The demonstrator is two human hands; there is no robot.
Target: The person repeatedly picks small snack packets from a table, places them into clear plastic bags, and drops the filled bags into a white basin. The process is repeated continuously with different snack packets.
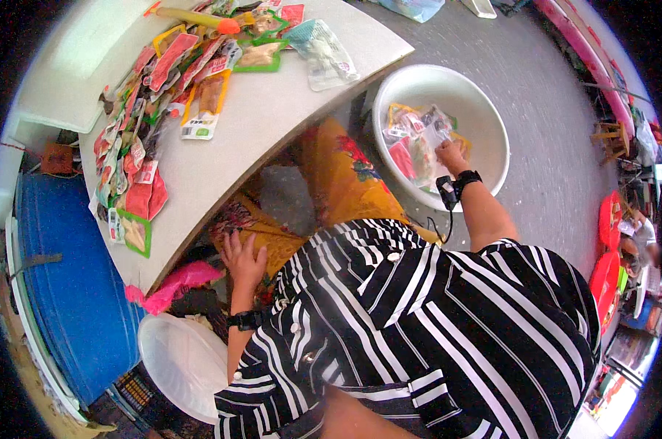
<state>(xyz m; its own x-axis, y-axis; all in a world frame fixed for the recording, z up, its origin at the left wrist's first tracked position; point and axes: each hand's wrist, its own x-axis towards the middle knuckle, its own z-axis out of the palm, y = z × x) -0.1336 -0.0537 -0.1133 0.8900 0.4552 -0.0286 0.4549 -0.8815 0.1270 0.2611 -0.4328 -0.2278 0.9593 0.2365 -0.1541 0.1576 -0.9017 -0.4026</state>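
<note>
My right hand [452,156] reaches into a large white basin [487,118] on the floor. Its curled fingers grip the edge of a clear plastic packet [433,135]. Other sealed food packets, among them a red one [401,160], lie around it in the basin. My left hand [244,253] rests on my yellow flowered trousers [346,189], fingers apart, holding nothing. On the white table [243,156] in front of me lies a long heap of flat packets [169,63] with red, green and yellow edges.
A yellow tube with orange ends [199,18] lies across the heap. A pale mesh-patterned packet [323,55] lies near the table edge. Pink plastic [180,285] hangs below the table corner, beside a white tub [185,359] and a blue container [73,280]. Another person [641,241] is at far right.
</note>
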